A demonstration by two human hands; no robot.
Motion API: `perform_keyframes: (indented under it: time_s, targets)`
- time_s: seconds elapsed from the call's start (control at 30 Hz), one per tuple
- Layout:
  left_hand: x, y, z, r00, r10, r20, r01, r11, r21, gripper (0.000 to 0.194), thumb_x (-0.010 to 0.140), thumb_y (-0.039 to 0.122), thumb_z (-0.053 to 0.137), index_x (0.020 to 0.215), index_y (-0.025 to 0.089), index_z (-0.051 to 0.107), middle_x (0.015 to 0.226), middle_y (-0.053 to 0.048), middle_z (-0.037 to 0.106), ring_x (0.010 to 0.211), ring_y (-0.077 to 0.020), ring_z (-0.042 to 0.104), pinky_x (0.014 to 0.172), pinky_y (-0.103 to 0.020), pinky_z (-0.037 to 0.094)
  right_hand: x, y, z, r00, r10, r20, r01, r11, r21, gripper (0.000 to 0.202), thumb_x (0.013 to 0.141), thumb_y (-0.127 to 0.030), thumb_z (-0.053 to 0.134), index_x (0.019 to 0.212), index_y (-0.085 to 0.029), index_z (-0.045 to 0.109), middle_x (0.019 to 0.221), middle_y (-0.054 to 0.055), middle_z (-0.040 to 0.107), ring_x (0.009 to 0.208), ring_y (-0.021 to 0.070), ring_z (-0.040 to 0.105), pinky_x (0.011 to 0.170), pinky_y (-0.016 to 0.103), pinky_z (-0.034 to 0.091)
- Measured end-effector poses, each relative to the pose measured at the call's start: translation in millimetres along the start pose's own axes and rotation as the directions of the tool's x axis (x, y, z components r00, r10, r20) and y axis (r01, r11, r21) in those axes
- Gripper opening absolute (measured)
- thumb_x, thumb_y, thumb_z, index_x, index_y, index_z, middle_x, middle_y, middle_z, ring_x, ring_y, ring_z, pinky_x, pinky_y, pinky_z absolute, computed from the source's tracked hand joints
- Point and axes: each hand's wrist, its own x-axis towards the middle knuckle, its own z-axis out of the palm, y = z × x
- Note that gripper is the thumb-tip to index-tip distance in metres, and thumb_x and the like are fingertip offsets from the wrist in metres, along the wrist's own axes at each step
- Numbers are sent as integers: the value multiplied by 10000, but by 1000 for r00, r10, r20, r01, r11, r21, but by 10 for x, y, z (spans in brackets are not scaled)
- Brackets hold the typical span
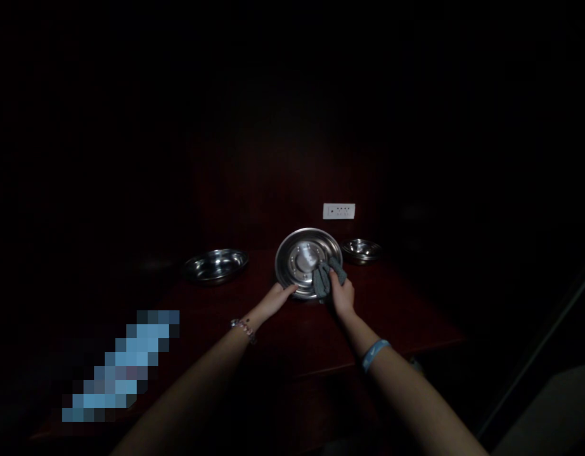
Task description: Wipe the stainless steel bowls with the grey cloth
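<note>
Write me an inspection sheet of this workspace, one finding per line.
Surface: dark red tabletop, dimly lit.
Things in hand: metal basin, tilted up; gray cloth against its inside.
Clutter: metal dish at left, metal bowl at right; pixelated blue patch, contents unclear.
Hands: left hand grips the basin's rim; right hand holds the cloth.
Cables: nothing seen.
Surroundings: white socket panel behind; the rest mostly too dark to tell.

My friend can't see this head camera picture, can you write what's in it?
In a dark room, a left hand holds up a shiny metal dish while the right hand presses a gray cloth on it. Metal dishes sit to the left and right on a dark red table.
</note>
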Motion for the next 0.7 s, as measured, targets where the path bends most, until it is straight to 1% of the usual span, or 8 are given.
perform_keyframes:
  time_s: [0.1, 0.23, 0.33, 0.4, 0.5, 0.57, 0.63, 0.7]
  targets:
    - [32, -26, -21, 999, -26, -20, 24, 997, -77, 479, 736, 482, 645, 1064, 134, 680, 1160, -122, 719, 1116, -283, 644, 1022, -439, 460, -3, 3, 3, 1000, -3, 6, 3, 1000, -3, 567, 807, -598, 543, 1089, -145, 731, 1052, 122, 749, 1022, 282, 691, 883, 338, 518]
    - [72, -21, -67, 987, -5, -161, -5, 998, -60, 529, 766, 523, 615, 1093, 108, 646, 1176, -154, 699, 1101, -274, 646, 1007, -409, 460, -21, 7, 5, 1000, -5, 13, 5, 1000, -14, 559, 796, -611, 552, 1065, -158, 738, 1042, 120, 752, 1014, 280, 695, 870, 333, 521]
    - [88, 36, -96, 966, 10, -259, -39, 994, -107, 555, 779, 556, 610, 1127, 124, 624, 1160, -139, 701, 1065, -256, 655, 962, -377, 482, -40, -8, 4, 1000, 8, 19, -7, 999, -37, 574, 787, -626, 556, 1080, -166, 734, 1044, 116, 752, 1003, 278, 698, 860, 332, 523]
    - [90, 82, -115, 956, -10, -294, -44, 983, -176, 585, 766, 587, 624, 1137, 135, 615, 1087, -112, 724, 981, -238, 677, 885, -348, 515, -52, -32, 2, 999, 23, 28, -21, 997, -74, 581, 779, -637, 557, 1071, -169, 740, 1040, 118, 752, 996, 284, 698, 858, 340, 522]
    - [83, 131, -143, 948, -72, -310, -4, 971, -238, 590, 731, 623, 654, 1062, 134, 640, 875, -60, 742, 806, -211, 687, 748, -311, 532, -64, -66, -4, 998, 53, 22, -50, 990, -134, 602, 764, -662, 562, 1049, -165, 748, 1036, 131, 751, 998, 298, 695, 861, 353, 518]
    - [76, 143, -159, 942, -94, -323, 7, 965, -262, 577, 717, 620, 674, 1028, 133, 655, 798, -34, 732, 754, -198, 678, 714, -297, 525, -62, -70, -7, 998, 66, 23, -62, 986, -157, 611, 762, -670, 560, 1043, -162, 750, 1040, 137, 749, 1001, 302, 693, 857, 357, 516]
    - [71, 148, -168, 943, -100, -316, 8, 960, -279, 571, 712, 608, 689, 1030, 134, 662, 791, -25, 731, 753, -193, 676, 716, -292, 521, -49, -54, -4, 997, 66, 35, -59, 986, -159, 600, 767, -662, 561, 1038, -161, 750, 1036, 135, 750, 995, 297, 694, 847, 349, 517]
    - [67, 155, -169, 954, -91, -285, 8, 960, -280, 566, 717, 599, 691, 1039, 133, 665, 839, -36, 740, 786, -200, 682, 742, -298, 522, -27, -21, 3, 998, 52, 41, -47, 990, -134, 571, 777, -638, 565, 1035, -162, 748, 1023, 124, 755, 980, 283, 700, 830, 329, 522]
